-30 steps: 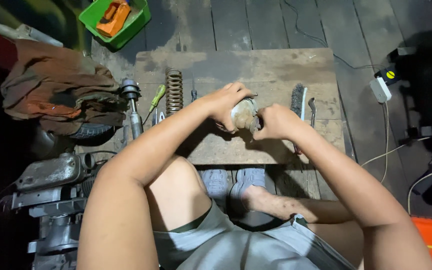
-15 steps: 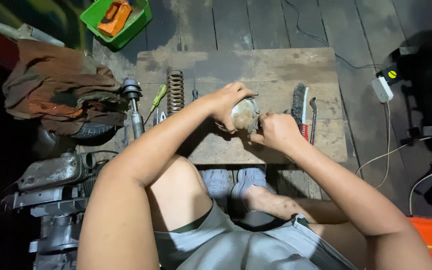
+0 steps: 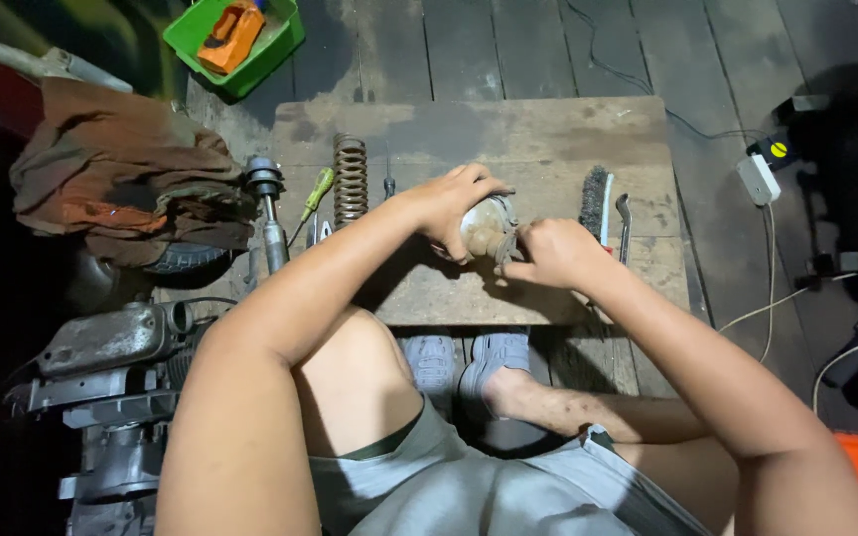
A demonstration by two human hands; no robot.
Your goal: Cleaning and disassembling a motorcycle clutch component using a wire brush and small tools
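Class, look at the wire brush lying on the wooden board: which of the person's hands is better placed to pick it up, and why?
Probably the right hand: the dark-bristled wire brush lies just beyond it on the worn wooden board. The left hand cups the round, dusty metal part and would have to cross over.

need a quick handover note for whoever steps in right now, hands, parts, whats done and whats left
Left hand: gripping a small round dirty metal part from above, over the wooden board.
Right hand: working a small metal tool against that part; what kind of tool cannot be told.
On the board: wire brush and wrench beside the right hand; coil spring and green-handled screwdriver to the left.
Done: part picked up and being worked.
Left: part looks grimy; how far the work has got cannot be told.
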